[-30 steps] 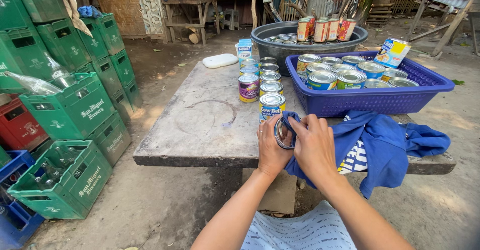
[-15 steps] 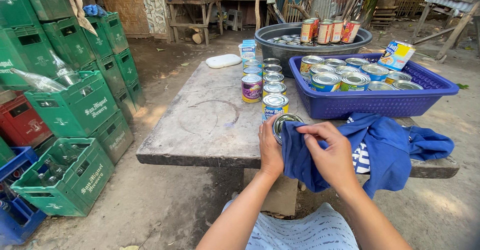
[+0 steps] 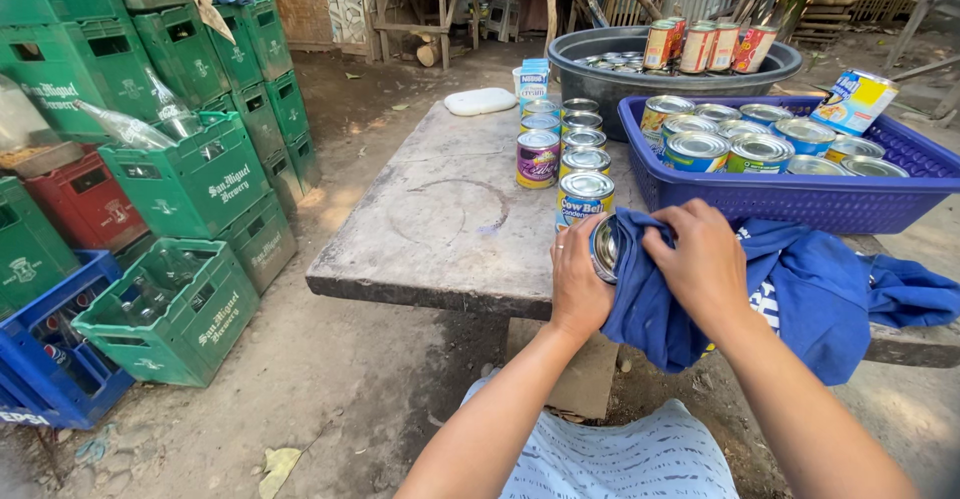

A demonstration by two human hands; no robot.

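Outdoor stone table (image 3: 440, 229) with lots of cans.

Left hand (image 3: 578, 284) wraps tight around a tin can (image 3: 603, 247) at the table's near edge, lying sideways. Right hand (image 3: 705, 264) presses a soft blue cloth (image 3: 800, 294) over it. Can looks hard, smooth, maybe slippery; grip its round sides. At 12 o'clock stand more cans (image 3: 585, 191); at 1 o'clock, a blue basket (image 3: 800, 204).

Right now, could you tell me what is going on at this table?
A person sits at the stone table, holding a tin can on its side in the left hand while the right hand presses a blue cloth around it. Beyond the hands, more cans stand in a row, others fill a blue basket, and a dark basin holds more. Green crates are stacked to the left.
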